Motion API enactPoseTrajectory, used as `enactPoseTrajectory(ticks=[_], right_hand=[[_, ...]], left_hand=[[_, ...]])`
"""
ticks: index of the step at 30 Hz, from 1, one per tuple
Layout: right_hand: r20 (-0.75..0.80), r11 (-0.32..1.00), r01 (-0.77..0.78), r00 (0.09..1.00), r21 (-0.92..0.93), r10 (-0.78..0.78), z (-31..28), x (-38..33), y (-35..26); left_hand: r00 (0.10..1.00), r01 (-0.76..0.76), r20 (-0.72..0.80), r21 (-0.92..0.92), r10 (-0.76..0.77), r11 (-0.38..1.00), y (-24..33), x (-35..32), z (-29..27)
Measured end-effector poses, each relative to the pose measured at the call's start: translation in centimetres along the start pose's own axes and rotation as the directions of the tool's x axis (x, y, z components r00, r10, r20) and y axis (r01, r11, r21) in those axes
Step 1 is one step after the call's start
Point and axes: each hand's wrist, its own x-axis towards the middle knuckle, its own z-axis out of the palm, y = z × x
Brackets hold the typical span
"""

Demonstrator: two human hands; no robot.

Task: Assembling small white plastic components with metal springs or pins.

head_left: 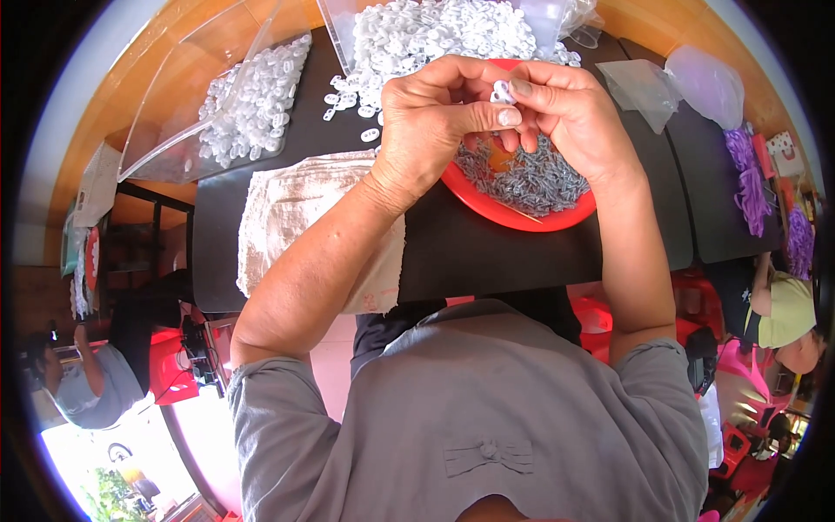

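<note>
A small white oval plastic piece with holes (501,92) is pinched between the fingertips of both my hands, above the red bowl (522,221). My left hand (426,117) is closed, its thumb lying just below the piece. From the other side, my right hand (567,115) closes thumb and fingers on the same piece; some of its fingers are hidden. Many thin grey screw-like parts (548,181) lie in the bowl under my hands. Just beyond the bowl, a large heap of similar white pieces (435,35) fills a clear bin.
A folded cream cloth (300,204) lies under my left forearm on the dark table (213,252). A tilted clear bin (165,143) at the left holds more white pieces. Plastic bags (706,85) and purple strands (752,187) lie at the right. Other people sit at both sides.
</note>
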Motion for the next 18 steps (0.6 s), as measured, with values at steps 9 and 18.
enactPoseTrajectory(ticks=[9, 18], right_hand=[[-0.081, 0.987, 0.047, 0.995, -0.151, -0.06, -0.16, 0.08, 0.18], [-0.035, 0.951, 0.102, 0.992, -0.292, -0.118, -0.31, 0.11, 0.07]], left_hand=[[0.99, 0.085, -0.127, 0.145, -0.066, 0.986, -0.02, -0.05, 0.08], [0.979, 0.194, -0.093, 0.187, -0.179, 0.963, 0.48, 0.15, -0.4]])
